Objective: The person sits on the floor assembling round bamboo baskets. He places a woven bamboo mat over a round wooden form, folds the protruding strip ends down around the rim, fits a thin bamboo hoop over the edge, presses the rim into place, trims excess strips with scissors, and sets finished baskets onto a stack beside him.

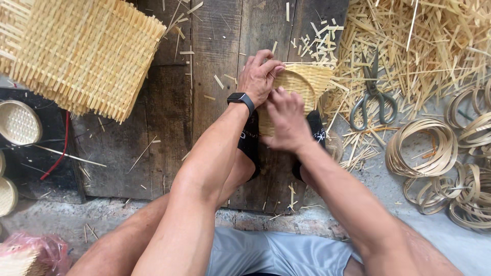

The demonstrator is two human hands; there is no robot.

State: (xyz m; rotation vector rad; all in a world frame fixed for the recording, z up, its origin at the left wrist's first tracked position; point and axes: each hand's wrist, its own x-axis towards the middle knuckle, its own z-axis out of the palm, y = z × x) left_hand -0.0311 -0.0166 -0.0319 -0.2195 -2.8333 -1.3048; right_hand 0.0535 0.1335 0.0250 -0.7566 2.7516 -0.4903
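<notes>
Bamboo mats [84, 53] fill the upper left; split strips [424, 36] the upper right. At centre, the left hand [260, 76] and right hand [286, 120] both clutch a small basket [307, 82]. Scissors [372, 94] lie right of it.

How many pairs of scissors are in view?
1. The scissors lie on the ground among bamboo offcuts, right of the small woven basket; others could be buried under the strips.

Weathered dark plank floor [169, 107], concrete edge [61, 214]
</notes>
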